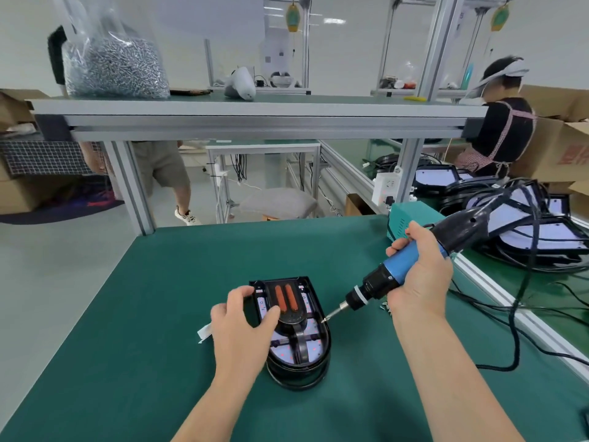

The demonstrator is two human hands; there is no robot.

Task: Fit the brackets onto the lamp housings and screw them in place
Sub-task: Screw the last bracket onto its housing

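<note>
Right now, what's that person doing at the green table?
A person is putting a lamp together. Their left hand holds the black lamp housing steady on the green table, thumb on the bracket. Their right hand grips a blue electric screwdriver, its tip at the housing's right edge, probably driving a screw. A pile of housings lies off to the right.

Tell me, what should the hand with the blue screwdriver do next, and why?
Probably press the bit straight down and start driving. The right hand grips the screwdriver with its tip already at the right edge of the lamp housing. The left hand holds the housing, thumb beside the bracket, so it looks ready to fasten.
</note>
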